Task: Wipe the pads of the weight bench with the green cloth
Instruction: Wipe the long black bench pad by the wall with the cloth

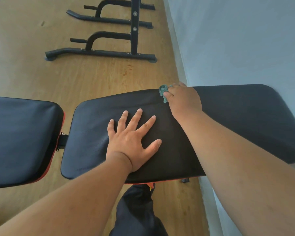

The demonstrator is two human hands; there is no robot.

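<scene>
right hand (pixel 184 97) grips green cloth (pixel 163 91) | left hand (pixel 133 137) flat on pad (pixel 92 126)

crumpled green cloth (pixel 164 92) at the black back pad's (pixel 237 116) far edge.

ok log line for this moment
left hand flat on long pad | right hand grips green cloth at far edge

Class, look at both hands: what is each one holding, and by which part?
The right hand grips the bunched green cloth; the exact part is hidden. The left hand holds nothing.
</scene>
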